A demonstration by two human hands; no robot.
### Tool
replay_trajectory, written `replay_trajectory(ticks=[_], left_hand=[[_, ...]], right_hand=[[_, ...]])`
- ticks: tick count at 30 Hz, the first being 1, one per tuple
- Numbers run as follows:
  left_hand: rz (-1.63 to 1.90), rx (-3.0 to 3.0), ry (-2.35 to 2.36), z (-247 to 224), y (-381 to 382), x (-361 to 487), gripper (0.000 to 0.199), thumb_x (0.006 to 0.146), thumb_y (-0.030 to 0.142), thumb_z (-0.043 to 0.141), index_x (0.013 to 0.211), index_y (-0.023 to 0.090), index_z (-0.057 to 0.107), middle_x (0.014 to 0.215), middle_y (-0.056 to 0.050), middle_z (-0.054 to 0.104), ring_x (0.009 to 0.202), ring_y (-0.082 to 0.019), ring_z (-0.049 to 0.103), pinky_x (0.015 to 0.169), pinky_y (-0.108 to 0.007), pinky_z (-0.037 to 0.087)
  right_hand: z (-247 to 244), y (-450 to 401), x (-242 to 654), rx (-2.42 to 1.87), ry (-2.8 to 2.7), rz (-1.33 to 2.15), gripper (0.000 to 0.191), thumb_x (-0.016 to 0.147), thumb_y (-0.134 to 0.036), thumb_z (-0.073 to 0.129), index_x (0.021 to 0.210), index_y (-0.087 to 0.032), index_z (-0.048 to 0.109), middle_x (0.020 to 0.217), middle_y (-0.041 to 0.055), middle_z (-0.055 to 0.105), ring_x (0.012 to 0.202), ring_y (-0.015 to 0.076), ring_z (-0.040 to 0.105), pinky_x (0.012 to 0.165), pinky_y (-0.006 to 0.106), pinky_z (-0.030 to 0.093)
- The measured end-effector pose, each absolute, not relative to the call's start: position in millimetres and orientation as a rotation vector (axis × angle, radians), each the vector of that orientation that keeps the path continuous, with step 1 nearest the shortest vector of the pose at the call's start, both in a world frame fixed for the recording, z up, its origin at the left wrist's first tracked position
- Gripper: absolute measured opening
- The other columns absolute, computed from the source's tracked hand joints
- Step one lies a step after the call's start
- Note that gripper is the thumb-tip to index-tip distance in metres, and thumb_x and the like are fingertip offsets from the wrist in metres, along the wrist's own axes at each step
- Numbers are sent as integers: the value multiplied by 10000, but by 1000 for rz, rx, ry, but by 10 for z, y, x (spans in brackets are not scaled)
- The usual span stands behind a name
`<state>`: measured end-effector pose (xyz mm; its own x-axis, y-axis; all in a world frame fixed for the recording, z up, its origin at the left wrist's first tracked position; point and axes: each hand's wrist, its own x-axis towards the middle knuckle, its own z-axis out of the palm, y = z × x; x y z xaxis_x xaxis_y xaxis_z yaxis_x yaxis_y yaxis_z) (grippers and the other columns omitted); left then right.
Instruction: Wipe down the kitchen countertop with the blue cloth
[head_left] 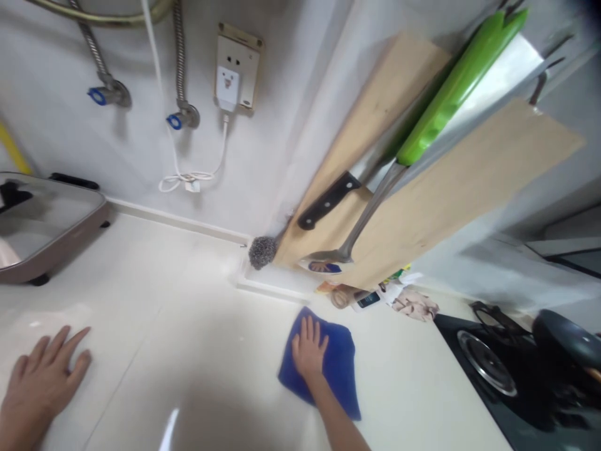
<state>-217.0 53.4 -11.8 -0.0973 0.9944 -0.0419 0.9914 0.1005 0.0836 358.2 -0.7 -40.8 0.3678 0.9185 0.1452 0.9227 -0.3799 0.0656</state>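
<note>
My right hand lies flat with its fingers spread on a blue cloth, pressing it to the white countertop. The cloth is spread out, close to the low ledge at the wall corner. Off to the left, my left hand is open over the countertop, its fingers stretched and a little apart. Nothing is in it. Whether its palm touches the surface I cannot tell.
An electric pan with a glass lid stands at the left. Wooden boards, a green-handled ladle and a black-handled knife hang at the corner, near a steel scourer. A gas stove is at the right.
</note>
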Motion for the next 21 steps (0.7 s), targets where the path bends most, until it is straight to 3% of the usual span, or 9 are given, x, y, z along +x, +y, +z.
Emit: replay_trajectory(ticks=[5,11,21], left_hand=[[231,2081,2287,5,459,-2048,589,969,419,263,1505,184,327,1609,-122,237,1485,-347,149,1181,-530,157],[322,2097,2368,-35,446,-2019,572,985,407,170,1459,202,416,1581,-88,322,1478,-309,196,1179,-527,197],[439,2104,2320,-208,453,-2137,567,939,430,299,1430,215,485,1558,-85,370,1467,-337,233,1182,-570,212]], right_hand=[[-470,-90,3031,-2454,-1831,-285,601,949,-300,230,1500,-86,332,1591,141,272,1465,381,214,1123,709,158],[-374,190,2323,-2468,-1900,-102,614,945,-327,260,1523,-120,269,1622,106,170,1490,370,135,1137,718,70],[-58,828,1093,-2146,-2183,173,641,962,-387,290,1538,-122,194,1625,102,86,1504,369,26,1139,729,16]])
